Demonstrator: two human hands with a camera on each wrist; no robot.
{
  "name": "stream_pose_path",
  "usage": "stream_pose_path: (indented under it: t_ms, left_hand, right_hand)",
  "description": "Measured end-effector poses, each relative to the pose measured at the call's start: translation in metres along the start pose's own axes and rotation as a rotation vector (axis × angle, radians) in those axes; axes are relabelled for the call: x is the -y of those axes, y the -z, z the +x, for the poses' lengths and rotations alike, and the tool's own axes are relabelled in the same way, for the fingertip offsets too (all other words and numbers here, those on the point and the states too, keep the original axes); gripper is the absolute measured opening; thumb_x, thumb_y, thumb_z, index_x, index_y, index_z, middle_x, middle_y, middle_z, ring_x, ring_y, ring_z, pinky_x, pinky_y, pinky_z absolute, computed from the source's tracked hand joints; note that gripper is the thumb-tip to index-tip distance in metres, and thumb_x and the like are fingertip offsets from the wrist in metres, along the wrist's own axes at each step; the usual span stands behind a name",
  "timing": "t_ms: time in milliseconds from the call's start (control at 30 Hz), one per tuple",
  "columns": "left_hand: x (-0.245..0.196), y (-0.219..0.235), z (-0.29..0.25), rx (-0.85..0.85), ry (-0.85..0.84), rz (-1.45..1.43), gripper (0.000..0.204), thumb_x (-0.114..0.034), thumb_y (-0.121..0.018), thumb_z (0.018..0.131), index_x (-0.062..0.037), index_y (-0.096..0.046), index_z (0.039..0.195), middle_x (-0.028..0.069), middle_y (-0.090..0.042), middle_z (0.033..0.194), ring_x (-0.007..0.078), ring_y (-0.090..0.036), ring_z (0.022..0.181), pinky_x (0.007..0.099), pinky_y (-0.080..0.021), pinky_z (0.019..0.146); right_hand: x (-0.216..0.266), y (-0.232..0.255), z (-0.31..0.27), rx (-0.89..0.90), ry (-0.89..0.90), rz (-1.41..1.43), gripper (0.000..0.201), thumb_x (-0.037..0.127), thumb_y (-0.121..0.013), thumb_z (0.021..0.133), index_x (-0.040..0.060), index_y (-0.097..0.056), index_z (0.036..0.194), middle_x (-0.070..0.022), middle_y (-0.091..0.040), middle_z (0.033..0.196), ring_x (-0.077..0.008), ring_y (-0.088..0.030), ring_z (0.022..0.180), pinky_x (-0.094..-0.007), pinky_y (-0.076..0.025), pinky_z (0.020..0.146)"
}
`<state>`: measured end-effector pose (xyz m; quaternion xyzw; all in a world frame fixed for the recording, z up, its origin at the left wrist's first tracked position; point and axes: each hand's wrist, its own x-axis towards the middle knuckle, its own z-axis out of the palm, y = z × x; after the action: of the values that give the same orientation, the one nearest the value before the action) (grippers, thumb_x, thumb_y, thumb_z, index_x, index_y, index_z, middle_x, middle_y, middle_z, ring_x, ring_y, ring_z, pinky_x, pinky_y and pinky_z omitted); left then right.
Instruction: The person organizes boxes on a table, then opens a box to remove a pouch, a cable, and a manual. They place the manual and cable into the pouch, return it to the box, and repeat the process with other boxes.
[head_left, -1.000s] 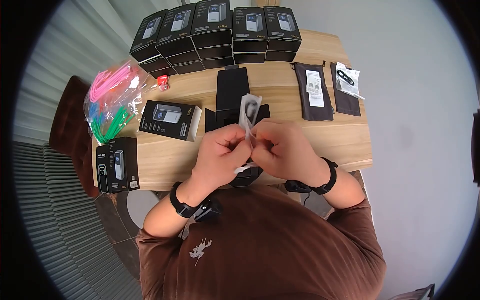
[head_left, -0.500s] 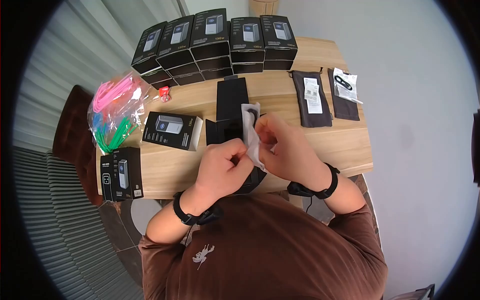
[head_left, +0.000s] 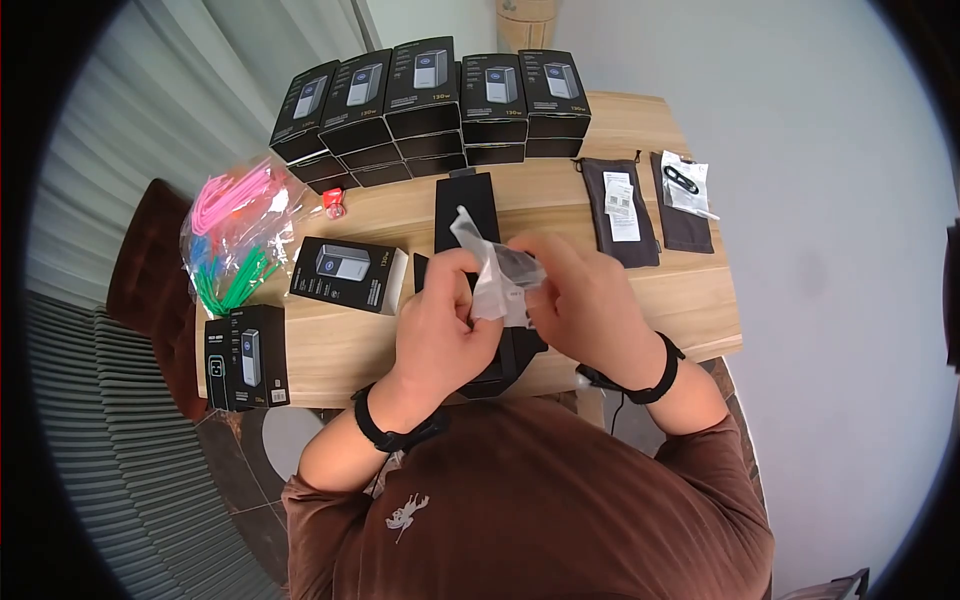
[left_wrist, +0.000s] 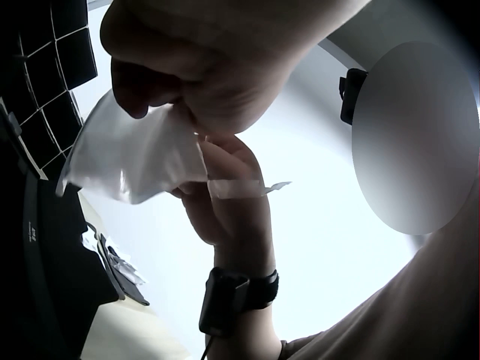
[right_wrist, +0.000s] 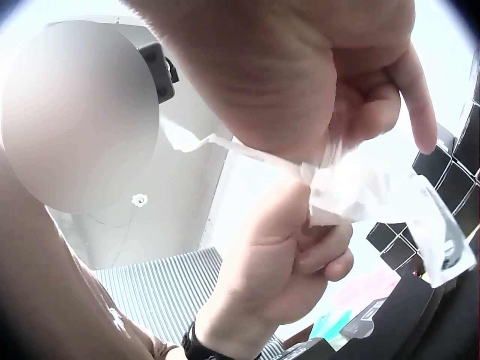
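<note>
While the left hand (head_left: 445, 325) and right hand (head_left: 580, 305) meet above a wooden table (head_left: 650, 315), they hold a translucent plastic sleeve (head_left: 492, 290) between them, fingers curled and pinching it from either side. A thin strip of plastic trails from the grip. A dark shape shows at one end of the sleeve — contents or background, I cannot tell. The step in hand looks like opening the sleeve; the next move probably calls for a firm pinch on both sides and a careful parting pull, so nothing inside drops. Below lies an open black box (head_left: 467, 205). To its left is a printed carton (head_left: 345, 275), with a clear bag of coloured strips (head_left: 235, 200) beyond; to its right, two dark pouches (head_left: 630, 250) bear papers and a packet. At the far edge stand stacked cartons (head_left: 425, 75).
</note>
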<state>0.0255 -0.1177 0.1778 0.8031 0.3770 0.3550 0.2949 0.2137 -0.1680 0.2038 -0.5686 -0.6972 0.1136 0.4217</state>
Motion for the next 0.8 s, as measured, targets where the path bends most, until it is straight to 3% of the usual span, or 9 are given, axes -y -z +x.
stream_pose_path:
  t_ms: [67,167,267,433,567,633,667,767,800]
  left_hand:
    - [-0.008,0.003,0.000,0.012,-0.035,0.113,0.037,-0.002,-0.070,0.075,-0.0061,-0.060,0.111,0.0066,-0.058,0.068,0.0252,-0.063,0.061,0.0369,-0.049,0.054]
    - [-0.013,-0.001,0.010,-0.150,-0.311,0.271,0.032,-0.003,-0.071,0.072,-0.0066,-0.064,0.103,0.0069,-0.059,0.071,0.0264,-0.062,0.064,0.0380,-0.049,0.057]
    - [-0.008,0.002,0.018,-0.226,-0.368,0.257,0.035,0.003,-0.071,0.068,-0.0059,-0.064,0.102,0.0103,-0.056,0.074,0.0287,-0.054,0.061,0.0367,-0.045,0.056]
    - [0.000,0.005,0.015,-0.157,-0.247,0.139,0.034,0.005,-0.070,0.070,-0.0041,-0.062,0.101,0.0099,-0.055,0.077,0.0259,-0.053,0.063,0.0345,-0.045,0.059]
    - [-0.010,0.008,0.014,-0.190,-0.160,0.055,0.028,0.007,-0.068,0.072,-0.0034,-0.060,0.097,0.0077,-0.051,0.074,0.0201,-0.049,0.061,0.0311,-0.043,0.057]
    - [-0.005,0.009,0.013,-0.153,-0.123,0.060,0.029,0.004,-0.073,0.072,-0.0052,-0.060,0.096,0.0079,-0.054,0.074,0.0249,-0.053,0.059,0.0346,-0.044,0.054]
    - [-0.003,0.008,0.012,-0.129,-0.106,0.054,0.029,0.003,-0.075,0.072,-0.0061,-0.060,0.096,0.0080,-0.056,0.074,0.0273,-0.056,0.058,0.0363,-0.045,0.053]
    - [-0.005,0.004,0.012,-0.167,-0.115,0.022,0.027,0.002,-0.076,0.076,-0.0060,-0.058,0.094,0.0061,-0.053,0.071,0.0268,-0.050,0.052,0.0342,-0.043,0.049]
    - [-0.008,0.004,0.010,-0.123,-0.100,0.052,0.028,0.001,-0.079,0.077,-0.0055,-0.058,0.094,0.0056,-0.053,0.074,0.0236,-0.051,0.058,0.0333,-0.044,0.054]
  right_hand:
    - [0.001,0.000,-0.001,-0.040,0.019,-0.041,0.041,-0.009,-0.064,0.077,0.0047,-0.068,0.116,-0.0135,-0.063,0.081,-0.0308,-0.063,0.062,-0.0402,-0.048,0.055]
    - [-0.002,-0.002,-0.001,-0.037,0.099,-0.068,0.039,-0.007,-0.066,0.077,0.0065,-0.069,0.112,-0.0107,-0.060,0.080,-0.0295,-0.062,0.062,-0.0397,-0.049,0.054]
    - [-0.004,0.000,-0.001,0.015,0.099,-0.004,0.033,-0.004,-0.068,0.076,0.0093,-0.069,0.106,-0.0080,-0.058,0.082,-0.0308,-0.064,0.067,-0.0413,-0.053,0.057]
    - [-0.012,-0.003,0.001,-0.061,0.237,-0.170,0.028,-0.002,-0.071,0.074,0.0097,-0.070,0.100,-0.0058,-0.059,0.086,-0.0280,-0.063,0.076,-0.0425,-0.053,0.067]
    - [-0.017,-0.010,0.001,-0.162,0.476,-0.146,0.023,0.007,-0.076,0.076,0.0083,-0.069,0.097,-0.0086,-0.067,0.109,-0.0320,-0.066,0.100,-0.0468,-0.056,0.087]
    - [-0.011,-0.004,0.005,-0.164,0.517,-0.085,0.020,0.013,-0.078,0.077,0.0077,-0.069,0.095,-0.0121,-0.068,0.122,-0.0347,-0.066,0.110,-0.0496,-0.056,0.095]
    - [-0.013,-0.003,0.006,-0.053,0.587,-0.185,0.018,0.018,-0.078,0.078,0.0068,-0.069,0.089,-0.0176,-0.065,0.133,-0.0361,-0.064,0.120,-0.0521,-0.053,0.106]
    - [-0.021,-0.011,0.001,-0.047,0.481,-0.299,0.016,0.018,-0.078,0.078,0.0067,-0.069,0.085,-0.0184,-0.064,0.134,-0.0354,-0.066,0.114,-0.0506,-0.055,0.100]
    - [-0.022,-0.016,-0.005,-0.003,0.368,-0.319,0.014,0.015,-0.076,0.078,0.0068,-0.069,0.086,-0.0169,-0.064,0.133,-0.0329,-0.068,0.108,-0.0455,-0.057,0.093]
